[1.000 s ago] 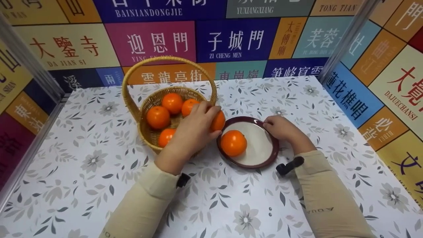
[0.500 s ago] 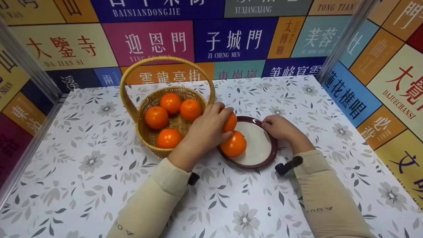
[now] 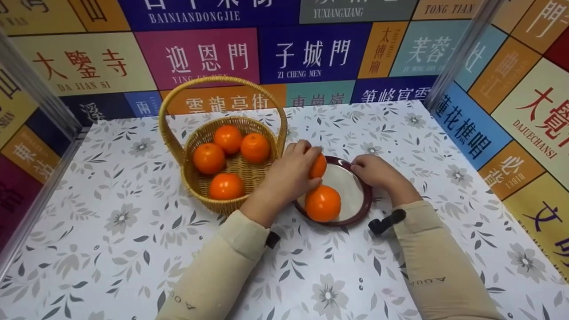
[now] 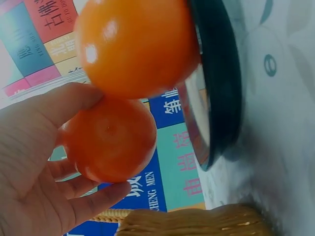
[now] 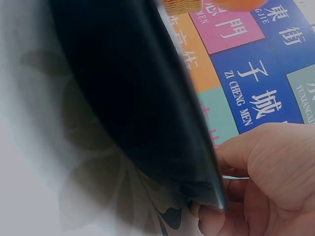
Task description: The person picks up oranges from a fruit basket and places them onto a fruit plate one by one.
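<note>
My left hand grips an orange, thumb on one side and fingers curled on the other, over the left part of a plate. This plate is pale inside with a dark red rim. Another orange sits on it, just in front of the held one; the two overlap in the left wrist view. At the plate's far right edge, my right hand pinches the rim between thumb and fingers, as the right wrist view shows. The plate's dark underside fills much of that view.
Left of the plate stands a wicker basket with a tall arched handle. Several oranges lie inside it. A floral cloth covers the table, and panels with lettering wall in the back and sides.
My left hand has carried an orange rightward from the basket's edge to over the plate. The orange on the plate has shifted slightly right and toward me. My right hand stays at the rim.
</note>
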The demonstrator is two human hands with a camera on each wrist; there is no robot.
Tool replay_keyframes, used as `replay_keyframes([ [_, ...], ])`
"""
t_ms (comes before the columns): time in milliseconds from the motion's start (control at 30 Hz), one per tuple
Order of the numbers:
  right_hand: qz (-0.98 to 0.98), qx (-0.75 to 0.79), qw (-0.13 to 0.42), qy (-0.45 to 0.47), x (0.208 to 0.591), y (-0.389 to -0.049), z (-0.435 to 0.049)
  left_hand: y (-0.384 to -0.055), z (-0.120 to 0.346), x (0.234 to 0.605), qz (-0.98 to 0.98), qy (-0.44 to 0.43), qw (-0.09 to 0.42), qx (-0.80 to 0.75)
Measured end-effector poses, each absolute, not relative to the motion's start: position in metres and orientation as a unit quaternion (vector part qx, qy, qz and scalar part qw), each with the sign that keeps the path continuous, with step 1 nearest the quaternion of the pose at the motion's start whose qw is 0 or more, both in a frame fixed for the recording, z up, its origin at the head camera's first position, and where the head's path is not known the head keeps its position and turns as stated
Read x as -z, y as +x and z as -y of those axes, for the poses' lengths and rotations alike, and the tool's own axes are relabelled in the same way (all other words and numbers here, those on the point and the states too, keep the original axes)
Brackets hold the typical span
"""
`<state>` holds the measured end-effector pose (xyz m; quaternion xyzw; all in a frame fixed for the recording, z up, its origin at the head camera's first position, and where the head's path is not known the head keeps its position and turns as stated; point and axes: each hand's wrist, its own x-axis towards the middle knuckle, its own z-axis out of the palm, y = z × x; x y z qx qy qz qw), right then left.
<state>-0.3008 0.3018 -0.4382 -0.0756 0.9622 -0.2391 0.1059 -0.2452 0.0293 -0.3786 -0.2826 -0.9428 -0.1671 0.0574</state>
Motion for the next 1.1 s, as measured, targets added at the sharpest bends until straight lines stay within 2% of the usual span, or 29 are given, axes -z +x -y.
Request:
replay_keyframes([
  [467, -0.962, 0.239, 0.101, -0.084, 0.433, -0.302, -0.299, -0.260, -0.042, 0.392, 0.954, -0.262, 0.005, 0.149],
  [1100, -0.963, 0.239, 0.116, -0.050, 0.437, -0.298, -0.299, -0.261, -0.045, 0.405, 0.954, -0.253, 0.004, 0.159],
])
